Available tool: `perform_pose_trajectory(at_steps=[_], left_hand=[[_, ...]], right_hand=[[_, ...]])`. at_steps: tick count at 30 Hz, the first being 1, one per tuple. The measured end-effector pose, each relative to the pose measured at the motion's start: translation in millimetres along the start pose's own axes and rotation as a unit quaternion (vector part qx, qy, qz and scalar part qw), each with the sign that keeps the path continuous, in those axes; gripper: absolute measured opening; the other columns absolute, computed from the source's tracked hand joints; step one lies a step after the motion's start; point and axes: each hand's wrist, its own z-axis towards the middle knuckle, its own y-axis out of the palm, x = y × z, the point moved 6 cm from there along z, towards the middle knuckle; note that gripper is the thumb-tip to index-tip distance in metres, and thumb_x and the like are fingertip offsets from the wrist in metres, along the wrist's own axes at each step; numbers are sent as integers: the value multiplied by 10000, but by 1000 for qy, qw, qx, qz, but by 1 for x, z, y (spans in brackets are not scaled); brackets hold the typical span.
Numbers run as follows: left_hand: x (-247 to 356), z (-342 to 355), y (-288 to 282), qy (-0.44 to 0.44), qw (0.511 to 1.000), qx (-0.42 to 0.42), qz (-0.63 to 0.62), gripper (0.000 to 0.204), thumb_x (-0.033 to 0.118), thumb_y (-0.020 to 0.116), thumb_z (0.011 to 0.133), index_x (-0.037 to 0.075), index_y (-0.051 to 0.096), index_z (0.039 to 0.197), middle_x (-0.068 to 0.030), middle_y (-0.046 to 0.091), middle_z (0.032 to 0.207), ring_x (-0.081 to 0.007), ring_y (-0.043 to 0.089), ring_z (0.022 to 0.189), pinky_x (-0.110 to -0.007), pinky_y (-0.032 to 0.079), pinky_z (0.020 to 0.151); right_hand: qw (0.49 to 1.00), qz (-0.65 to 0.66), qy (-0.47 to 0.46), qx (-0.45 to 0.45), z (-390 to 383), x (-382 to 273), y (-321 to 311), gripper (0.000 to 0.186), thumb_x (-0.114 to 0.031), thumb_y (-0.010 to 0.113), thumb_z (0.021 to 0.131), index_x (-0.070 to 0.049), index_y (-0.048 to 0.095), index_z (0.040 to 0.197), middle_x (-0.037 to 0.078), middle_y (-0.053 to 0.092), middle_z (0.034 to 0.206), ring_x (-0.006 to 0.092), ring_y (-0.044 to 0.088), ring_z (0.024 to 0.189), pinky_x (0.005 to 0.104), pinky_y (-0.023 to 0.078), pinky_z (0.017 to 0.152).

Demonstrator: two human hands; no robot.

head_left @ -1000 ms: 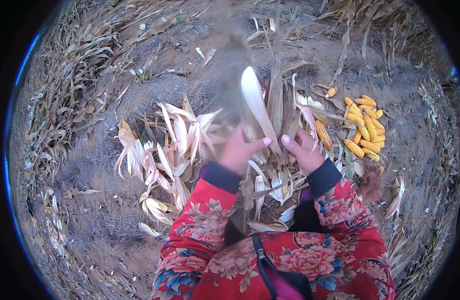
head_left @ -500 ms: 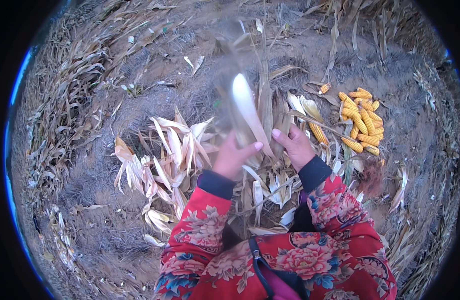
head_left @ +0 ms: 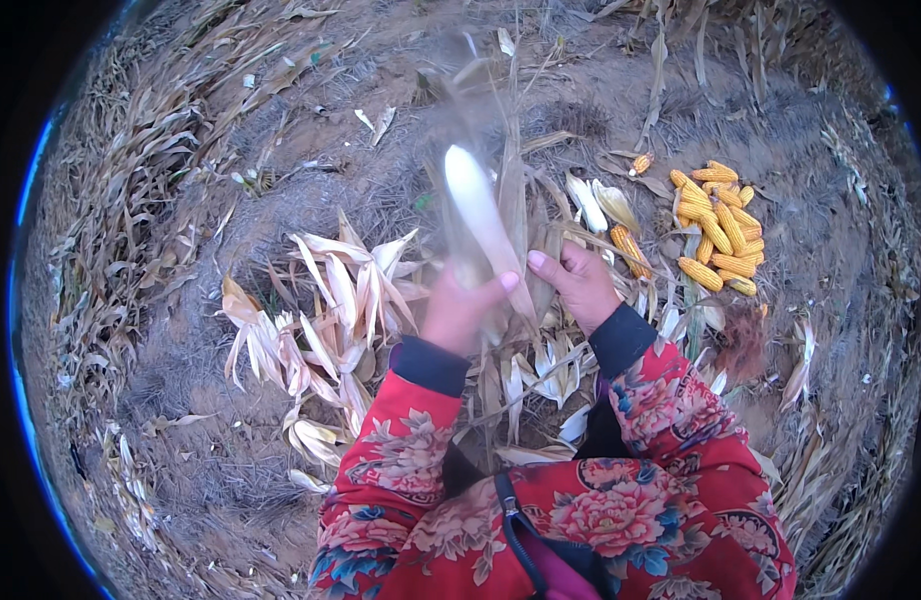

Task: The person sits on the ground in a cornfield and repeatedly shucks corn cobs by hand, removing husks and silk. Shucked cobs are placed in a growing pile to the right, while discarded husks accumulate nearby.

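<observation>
An ear of corn, wrapped in pale husk, points away from me with its white tip up. My left hand is closed around its lower part, the thumb along its right side. My right hand is closed too, thumb and fingers pinching a dry brown husk leaf beside the ear. Around the ear the dry leaves are smeared by motion. Torn husks lie just below my hands.
A heap of stripped husks lies to the left. Bare yellow corn cobs are piled at the right, with a single cob nearer my right hand. Beyond is dry soil with stalk litter.
The view has shifted slightly, so the ground and piles sit a little further left and up. Both hands keep their grips, and the right hand is a bit nearer the left.
</observation>
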Motion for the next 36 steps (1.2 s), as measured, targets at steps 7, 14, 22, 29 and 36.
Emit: perform_pose_trajectory(at_steps=[7,14,22,29,36], left_hand=[[12,-4,1,8,1000,5,13,543,80,744,790,6,484,1261,-79,605,1143,-186,598,1034,-336,478,901],[15,2,-4,93,968,100,211,898,145,834,711,-12,311,1424,-168,464,1352,-253,520,1196,-367,453,986],[27,-5,14,219,855,113,456,1144,140,894,586,0,207,1490,-216,407,1374,-349,409,1283,-422,313,1105],[33,-19,37,286,792,113,527,1080,106,891,576,14,271,1456,-217,434,1322,-365,444,1215,-442,351,1056],[42,-15,17,251,845,184,435,936,120,852,670,-23,311,1420,-206,433,1315,-336,445,1209,-422,341,1062]], right_hand=[[992,105,69,12,-1,-10,-6,341,-230,622,950,-20,595,1218,43,644,1091,134,617,993,307,504,886],[999,-22,18,46,6,-1,-21,245,-175,643,911,-4,642,1086,27,671,952,99,635,862,266,523,769],[978,-180,-40,92,8,0,-21,207,-143,655,820,13,644,955,39,653,767,78,576,681,268,479,630],[970,-190,-89,123,20,12,-26,218,-122,632,799,19,640,966,45,642,772,119,588,677,298,484,622],[986,116,49,112,10,1,-12,251,-87,580,848,17,615,1074,27,657,928,126,621,764,276,519,673]])
